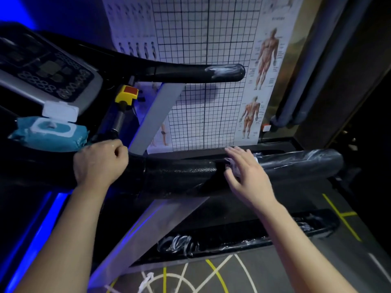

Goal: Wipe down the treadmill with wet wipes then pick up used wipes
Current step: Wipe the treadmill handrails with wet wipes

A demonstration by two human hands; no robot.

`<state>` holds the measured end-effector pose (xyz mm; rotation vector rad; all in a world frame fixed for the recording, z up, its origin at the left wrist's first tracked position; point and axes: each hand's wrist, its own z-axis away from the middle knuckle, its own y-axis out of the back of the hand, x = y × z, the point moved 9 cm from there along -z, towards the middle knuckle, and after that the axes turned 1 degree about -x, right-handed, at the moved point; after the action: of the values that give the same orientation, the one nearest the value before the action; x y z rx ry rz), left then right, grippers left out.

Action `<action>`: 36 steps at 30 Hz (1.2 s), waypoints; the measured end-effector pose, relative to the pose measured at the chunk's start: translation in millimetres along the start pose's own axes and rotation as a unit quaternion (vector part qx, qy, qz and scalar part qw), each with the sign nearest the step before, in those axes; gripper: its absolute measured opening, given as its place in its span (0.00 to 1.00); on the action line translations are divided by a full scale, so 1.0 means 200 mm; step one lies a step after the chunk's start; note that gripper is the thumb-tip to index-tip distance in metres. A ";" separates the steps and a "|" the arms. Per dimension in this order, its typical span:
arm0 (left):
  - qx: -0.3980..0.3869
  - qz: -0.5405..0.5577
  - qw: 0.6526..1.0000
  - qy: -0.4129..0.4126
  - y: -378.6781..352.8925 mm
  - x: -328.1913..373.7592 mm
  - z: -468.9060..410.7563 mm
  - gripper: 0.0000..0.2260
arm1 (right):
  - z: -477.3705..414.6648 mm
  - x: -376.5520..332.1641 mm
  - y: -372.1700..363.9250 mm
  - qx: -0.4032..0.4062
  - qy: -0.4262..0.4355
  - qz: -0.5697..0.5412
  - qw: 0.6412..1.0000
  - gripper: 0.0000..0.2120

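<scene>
R hand (pixel 247 174) lies flat, fingers straight & slightly spread, pressing a white wipe (pixel 230 163) onto the near treadmill handrail (pixel 182 176), w/ L hand (pixel 99 161) balled in a fist on the same rail nr its base, just beside the open-lidded wipes pack (pixel 48 134) below the console (pixel 46 68).

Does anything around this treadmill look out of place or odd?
Yes. What looks like a crumpled white wipe lies loose on the floor, the wipes pack sits with its lid flipped open, and the far handrail has whitish smears at its tip.
</scene>
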<state>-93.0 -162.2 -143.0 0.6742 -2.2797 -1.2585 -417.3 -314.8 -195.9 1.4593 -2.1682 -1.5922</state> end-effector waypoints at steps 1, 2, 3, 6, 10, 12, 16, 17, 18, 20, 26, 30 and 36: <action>0.006 0.008 1.000 -0.004 0.01 0.01 0.00 0.12 | 0.01 0.07 -0.02 -0.030 0.003 0.025 0.999 0.25; 0.009 0.022 1.000 -0.011 0.03 0.05 0.01 0.12 | 0.01 0.12 -0.04 -0.061 0.008 0.046 0.997 0.26; 0.008 0.039 0.999 -0.022 0.03 0.10 0.03 0.10 | 0.03 0.16 -0.05 -0.081 0.022 0.059 0.995 0.27; 0.002 0.071 0.993 -0.097 -0.01 0.29 0.09 0.11 | 0.04 0.21 -0.03 -0.059 0.066 0.033 0.996 0.21; -0.038 0.005 0.988 -0.147 -0.14 0.38 0.13 0.18 | -0.02 0.18 0.06 0.034 0.032 0.033 0.998 0.12; -0.042 -0.018 0.989 -0.139 -0.16 0.37 0.13 0.17 | -0.05 0.14 0.05 0.064 -0.059 0.022 0.996 0.11; -0.033 -0.022 0.990 -0.135 -0.16 0.37 0.12 0.14 | -0.10 -0.23 -0.17 0.051 -0.048 -0.035 0.997 0.09; -0.027 -0.021 0.990 -0.137 -0.16 0.37 0.12 0.14 | -0.11 -0.35 -0.23 0.054 -0.011 -0.023 0.998 0.10; -0.020 -0.018 0.990 -0.139 -0.15 0.37 0.12 0.14 | -0.12 -0.44 -0.28 0.063 0.023 -0.008 0.998 0.10; -0.005 -0.015 0.990 -0.143 -0.14 0.37 0.12 0.13 | -0.10 -0.54 -0.35 0.078 0.068 0.007 0.995 0.12; 0.009 -0.010 0.990 -0.140 -0.13 0.36 0.13 0.11 | -0.09 -0.30 -0.21 0.087 0.124 0.047 0.987 0.12; 0.006 -0.006 0.991 -0.130 -0.13 0.36 0.13 0.10 | -0.01 0.00 -0.04 0.121 0.115 0.074 0.983 0.12; 0.004 0.004 0.991 -0.131 -0.12 0.37 0.13 0.15 | -0.08 0.10 0.03 0.168 -0.020 0.075 0.983 0.20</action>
<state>-161.1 -201.6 -166.3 0.5281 -2.4935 -1.4060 -422.7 -340.8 -192.6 1.3064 -2.6007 -1.2644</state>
